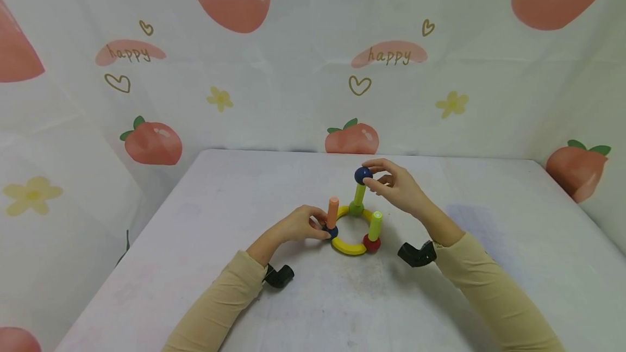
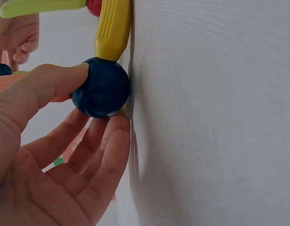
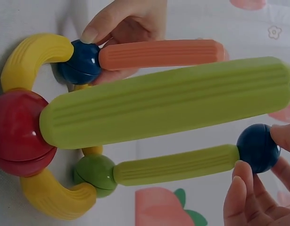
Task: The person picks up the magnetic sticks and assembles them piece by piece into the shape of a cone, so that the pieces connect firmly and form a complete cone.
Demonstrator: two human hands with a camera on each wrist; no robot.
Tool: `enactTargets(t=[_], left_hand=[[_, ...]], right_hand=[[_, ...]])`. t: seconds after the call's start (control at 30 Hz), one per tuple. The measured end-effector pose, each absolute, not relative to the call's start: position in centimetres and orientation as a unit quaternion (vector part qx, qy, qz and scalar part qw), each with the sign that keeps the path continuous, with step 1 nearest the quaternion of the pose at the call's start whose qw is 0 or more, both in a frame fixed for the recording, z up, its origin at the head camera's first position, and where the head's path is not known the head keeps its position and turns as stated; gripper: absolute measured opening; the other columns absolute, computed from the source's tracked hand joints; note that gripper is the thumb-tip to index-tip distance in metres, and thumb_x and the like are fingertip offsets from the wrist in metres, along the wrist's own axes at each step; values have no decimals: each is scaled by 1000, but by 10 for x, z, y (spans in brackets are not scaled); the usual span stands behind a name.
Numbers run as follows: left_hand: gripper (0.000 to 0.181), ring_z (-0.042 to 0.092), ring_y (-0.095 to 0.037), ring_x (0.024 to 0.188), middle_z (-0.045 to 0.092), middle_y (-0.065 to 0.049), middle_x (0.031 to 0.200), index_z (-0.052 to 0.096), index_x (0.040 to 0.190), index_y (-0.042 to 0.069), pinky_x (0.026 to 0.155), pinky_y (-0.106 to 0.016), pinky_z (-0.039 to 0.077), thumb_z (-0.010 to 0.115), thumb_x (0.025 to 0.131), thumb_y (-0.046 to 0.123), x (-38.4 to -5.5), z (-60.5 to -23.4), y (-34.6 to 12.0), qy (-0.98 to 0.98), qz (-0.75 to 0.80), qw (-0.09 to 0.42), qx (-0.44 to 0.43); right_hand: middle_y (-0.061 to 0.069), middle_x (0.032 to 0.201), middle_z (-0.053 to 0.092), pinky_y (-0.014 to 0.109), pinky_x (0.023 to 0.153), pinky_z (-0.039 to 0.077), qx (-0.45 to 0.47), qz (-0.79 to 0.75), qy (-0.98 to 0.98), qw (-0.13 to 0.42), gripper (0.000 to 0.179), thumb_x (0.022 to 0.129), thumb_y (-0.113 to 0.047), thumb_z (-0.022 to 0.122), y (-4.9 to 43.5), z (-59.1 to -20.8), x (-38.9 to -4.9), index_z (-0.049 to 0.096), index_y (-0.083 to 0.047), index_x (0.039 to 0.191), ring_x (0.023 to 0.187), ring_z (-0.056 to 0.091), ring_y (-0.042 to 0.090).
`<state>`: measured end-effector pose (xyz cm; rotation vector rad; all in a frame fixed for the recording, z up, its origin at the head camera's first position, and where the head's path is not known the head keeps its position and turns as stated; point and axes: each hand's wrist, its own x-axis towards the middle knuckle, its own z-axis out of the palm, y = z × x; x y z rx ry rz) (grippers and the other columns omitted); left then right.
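A ring of yellow curved pieces [image 1: 349, 247] joined by balls lies on the table. My left hand [image 1: 298, 226] grips the ring's blue ball [image 2: 101, 87] between thumb and fingers; an orange rod [image 1: 332, 212] rises from that ball. At the far side, a light green rod [image 3: 178, 165] stands up from the green ball [image 3: 95, 174]. A second blue ball [image 1: 363, 175] sits against this rod's top end, pinched by the thumb and fingers of my right hand [image 1: 398, 186]. Another light green rod [image 1: 375, 225] stands on the red ball [image 1: 372, 243], with its top end bare.
The white table [image 1: 195, 287] stretches around the ring, with a patterned cloth [image 1: 293, 96] hanging behind it. Black curved pieces sit at both wrists, one by the left sleeve [image 1: 280, 276] and one by the right sleeve [image 1: 469, 265].
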<state>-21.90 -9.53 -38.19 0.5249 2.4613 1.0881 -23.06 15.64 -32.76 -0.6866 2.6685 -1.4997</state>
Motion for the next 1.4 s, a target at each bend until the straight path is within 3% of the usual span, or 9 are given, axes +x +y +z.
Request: enactTargets(t=[0.27,0.57,0.93,1.13,1.4], left_hand=[[30,59,-10,81,62,-7,102,63,106,8,71,-21,48,72,81,21,-216,-376,-95,882,377,183,216],[39,59,-19,98,62,-9,109,58,117,8,88,-29,50,70,83,22,-214,-364,-93,839,478,98,240],[24,62,-14,88,68,-12,97,64,105,6,83,-23,49,69,84,16,-215,-371,-79,818,521,26,242],[26,61,-13,85,67,-10,97,66,105,8,79,-24,50,71,83,21,-215,-370,-69,827,516,29,222],[26,60,-11,83,67,-8,98,66,104,8,74,-21,50,71,82,22,-216,-368,-61,827,520,34,210]], right_hand=[[22,119,55,26,73,52,-225,-481,847,3,35,94,-16,55,158,-330,-228,50,-7,127,81,62,19],[21,117,56,32,75,53,-240,-477,845,1,34,94,-15,55,159,-332,-224,51,-7,127,83,61,18],[20,117,57,27,74,52,-252,-473,844,2,34,93,-17,56,157,-332,-220,52,-9,126,89,62,20],[19,119,57,34,77,53,-256,-475,842,11,36,93,-16,57,156,-332,-218,51,-9,127,93,62,25],[17,119,58,30,76,51,-268,-475,838,23,37,92,-16,58,156,-333,-217,51,-9,128,96,61,29]])
